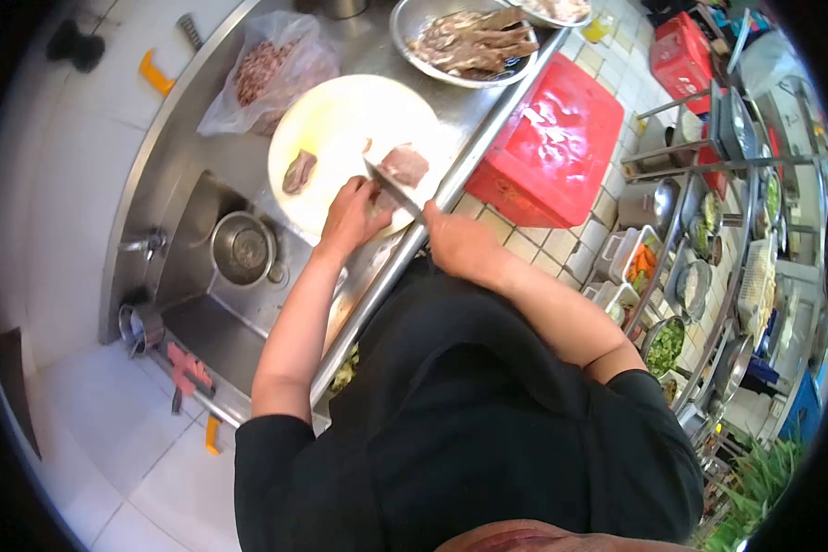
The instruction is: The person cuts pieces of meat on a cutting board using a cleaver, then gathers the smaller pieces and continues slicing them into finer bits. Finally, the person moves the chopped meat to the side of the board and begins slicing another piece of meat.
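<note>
A round white cutting board (340, 115) lies on the steel counter. My right hand (460, 241) is closed round the handle of a knife (397, 191), whose blade reaches left over the board's lower right. Just left of the blade, my left hand (352, 216) has its fingers bent down at the board, pressing on meat that its fingers mostly cover. Beyond the blade lies a pinkish piece of meat (405, 166). A darker piece (299, 172) rests at the board's left side.
Behind the board are a plastic bag of chopped meat (265, 74) and a metal bowl of bones (469, 46). A sink with a metal pot (244, 248) is at left. A red crate (561, 138) and shelves of food stand right of the counter edge.
</note>
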{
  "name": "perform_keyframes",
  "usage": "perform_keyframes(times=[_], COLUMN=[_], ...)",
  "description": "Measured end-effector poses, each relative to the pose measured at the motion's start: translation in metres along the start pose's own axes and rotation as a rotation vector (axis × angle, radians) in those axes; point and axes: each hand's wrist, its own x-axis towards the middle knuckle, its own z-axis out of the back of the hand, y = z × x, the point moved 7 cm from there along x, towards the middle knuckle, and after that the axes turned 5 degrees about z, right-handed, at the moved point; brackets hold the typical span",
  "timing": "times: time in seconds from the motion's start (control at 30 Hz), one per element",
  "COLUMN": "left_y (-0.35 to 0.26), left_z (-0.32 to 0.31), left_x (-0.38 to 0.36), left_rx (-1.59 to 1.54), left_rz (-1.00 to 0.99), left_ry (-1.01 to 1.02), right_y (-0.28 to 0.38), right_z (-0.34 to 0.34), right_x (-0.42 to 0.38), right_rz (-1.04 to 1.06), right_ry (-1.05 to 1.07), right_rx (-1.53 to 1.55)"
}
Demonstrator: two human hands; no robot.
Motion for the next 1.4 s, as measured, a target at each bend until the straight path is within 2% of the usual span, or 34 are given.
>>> perform_keyframes(times=[0.2,0.33,0.47,0.53,0.67,0.93,1.03,1.2,1.33,1.4], left_y=[-0.002,-0.002,0.000,-0.003,0.001,0.011,0.011,0.020,0.025,0.024], left_z=[-0.002,-0.002,-0.002,0.007,0.008,0.004,0.004,0.000,0.001,0.001], left_x=[0.002,0.000,0.000,0.000,0.003,0.004,0.005,0.008,0.007,0.005], left_rx=[-0.019,-0.024,-0.035,-0.033,-0.074,-0.043,-0.070,-0.071,-0.095,-0.111], left_rz=[-0.091,-0.064,-0.082,-0.084,-0.079,-0.051,-0.055,-0.029,0.004,0.004], left_ry=[-0.063,-0.053,-0.079,-0.075,-0.041,-0.079,-0.059,-0.058,-0.073,-0.080], right_y=[-0.007,-0.018,-0.022,-0.025,-0.018,-0.010,-0.010,-0.006,0.004,0.002], right_z=[-0.014,-0.037,-0.030,-0.026,-0.015,-0.015,-0.019,-0.030,-0.037,-0.043], right_x=[0.011,0.027,0.033,0.042,0.025,0.000,0.001,0.017,0.028,0.035], right_rz=[-0.018,0.021,0.003,0.018,0.010,0.018,0.050,0.093,0.050,0.057], right_ry=[0.007,-0.075,-0.087,-0.024,-0.126,-0.078,-0.005,-0.046,0.021,-0.066], right_rx=[0.110,0.163,0.141,0.093,0.108,0.110,0.107,0.028,0.042,0.011])
